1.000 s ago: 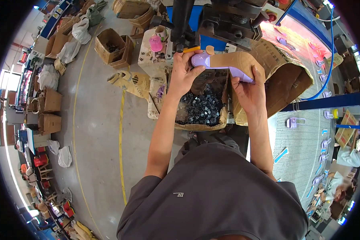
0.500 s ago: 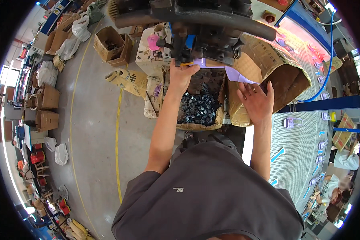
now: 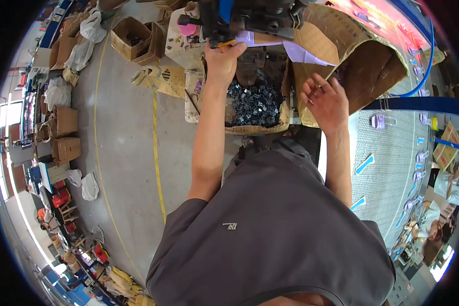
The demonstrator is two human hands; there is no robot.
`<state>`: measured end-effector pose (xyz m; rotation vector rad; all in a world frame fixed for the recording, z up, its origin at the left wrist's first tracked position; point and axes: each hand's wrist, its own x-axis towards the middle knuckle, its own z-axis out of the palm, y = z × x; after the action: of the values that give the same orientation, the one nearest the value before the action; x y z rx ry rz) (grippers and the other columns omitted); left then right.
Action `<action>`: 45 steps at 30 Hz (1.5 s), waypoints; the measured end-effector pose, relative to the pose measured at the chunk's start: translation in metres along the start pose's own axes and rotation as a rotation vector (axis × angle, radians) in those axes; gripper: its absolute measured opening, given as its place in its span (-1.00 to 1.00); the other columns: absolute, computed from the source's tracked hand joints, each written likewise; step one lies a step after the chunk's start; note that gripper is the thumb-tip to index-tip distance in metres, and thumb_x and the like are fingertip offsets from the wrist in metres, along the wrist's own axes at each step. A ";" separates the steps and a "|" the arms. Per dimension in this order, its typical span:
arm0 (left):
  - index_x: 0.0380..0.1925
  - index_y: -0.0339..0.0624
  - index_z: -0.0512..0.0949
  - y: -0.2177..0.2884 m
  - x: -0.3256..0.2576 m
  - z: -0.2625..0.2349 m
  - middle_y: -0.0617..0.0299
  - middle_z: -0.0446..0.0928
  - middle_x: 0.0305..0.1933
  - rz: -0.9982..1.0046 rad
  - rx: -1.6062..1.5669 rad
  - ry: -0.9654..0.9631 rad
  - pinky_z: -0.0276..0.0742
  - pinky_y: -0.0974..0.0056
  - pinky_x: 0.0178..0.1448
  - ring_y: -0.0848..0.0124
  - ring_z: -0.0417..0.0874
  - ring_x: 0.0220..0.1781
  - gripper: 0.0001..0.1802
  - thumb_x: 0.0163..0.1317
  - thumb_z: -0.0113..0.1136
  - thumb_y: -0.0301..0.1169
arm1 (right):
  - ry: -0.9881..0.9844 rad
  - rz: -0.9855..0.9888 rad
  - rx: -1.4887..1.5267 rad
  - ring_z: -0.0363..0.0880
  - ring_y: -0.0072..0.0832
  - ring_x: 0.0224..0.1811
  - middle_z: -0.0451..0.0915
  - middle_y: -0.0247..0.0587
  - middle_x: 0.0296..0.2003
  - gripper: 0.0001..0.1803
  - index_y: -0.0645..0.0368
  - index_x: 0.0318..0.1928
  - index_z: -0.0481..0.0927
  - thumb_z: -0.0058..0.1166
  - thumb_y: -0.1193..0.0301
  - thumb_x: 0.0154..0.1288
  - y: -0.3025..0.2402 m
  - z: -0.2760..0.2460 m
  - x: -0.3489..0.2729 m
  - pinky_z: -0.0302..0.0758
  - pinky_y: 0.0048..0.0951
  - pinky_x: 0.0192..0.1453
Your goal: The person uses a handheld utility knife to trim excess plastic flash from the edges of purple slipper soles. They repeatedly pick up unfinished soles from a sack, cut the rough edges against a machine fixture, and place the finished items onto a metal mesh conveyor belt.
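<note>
My left hand [image 3: 223, 62] reaches up to the dark machine [image 3: 250, 18] and pinches the near end of a lilac plastic piece [image 3: 260, 39] lying under it, next to a small yellow part [image 3: 226, 44]. My right hand [image 3: 325, 100] hovers lower right with fingers spread and nothing in it, just below another pale lilac piece [image 3: 300, 52]. Between my arms stands a cardboard box [image 3: 255, 128] filled with several small dark metal clips [image 3: 254, 102].
A big open cardboard carton [image 3: 372, 66] stands to the right. A grey mesh surface [image 3: 387, 168] with lilac and blue plastic parts lies further right. More cartons [image 3: 132, 33] and white bags [image 3: 58, 94] stand on the concrete floor [image 3: 127, 153] to the left.
My right hand let go of the lilac piece and dropped away, open. My left hand pushed the piece up under the machine. The view tilted, bringing the machine lower into frame.
</note>
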<state>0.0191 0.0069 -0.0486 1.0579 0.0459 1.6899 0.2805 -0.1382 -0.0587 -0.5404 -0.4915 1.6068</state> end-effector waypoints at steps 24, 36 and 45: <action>-0.15 -0.27 0.58 0.004 -0.086 -0.062 0.12 0.61 -0.15 -0.019 0.831 0.168 0.53 0.20 0.03 0.26 0.65 -0.11 -0.72 0.15 0.38 -0.43 | -0.111 -0.116 0.022 0.31 0.10 0.35 0.37 0.20 0.22 -0.33 0.38 0.28 0.27 0.01 0.08 0.43 0.003 0.075 0.031 0.25 0.21 0.46; -0.07 -0.15 0.62 -0.060 -0.209 -0.169 0.06 0.46 0.02 -0.448 1.796 -0.085 0.59 0.03 0.03 0.08 0.53 0.09 -0.63 0.13 0.40 -0.28 | -0.051 -0.158 0.029 0.48 -0.10 0.21 0.48 0.04 0.17 -0.49 0.23 0.28 0.35 -0.12 0.14 0.52 0.002 0.076 0.024 0.51 0.00 0.30; -0.31 -0.27 0.61 -0.022 -0.141 -0.122 0.23 0.66 -0.30 -0.179 0.744 0.512 0.56 0.35 -0.10 0.47 0.63 -0.28 -0.81 0.06 0.41 -0.59 | -0.310 -0.205 0.373 0.25 0.21 0.39 0.27 0.24 0.33 -0.33 0.30 0.39 0.21 0.03 0.17 0.43 -0.025 0.029 -0.037 0.40 0.17 0.39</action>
<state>-0.0421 -0.0398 -0.2203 1.0615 1.1356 1.7701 0.2859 -0.1728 -0.0185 0.0403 -0.4451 1.5407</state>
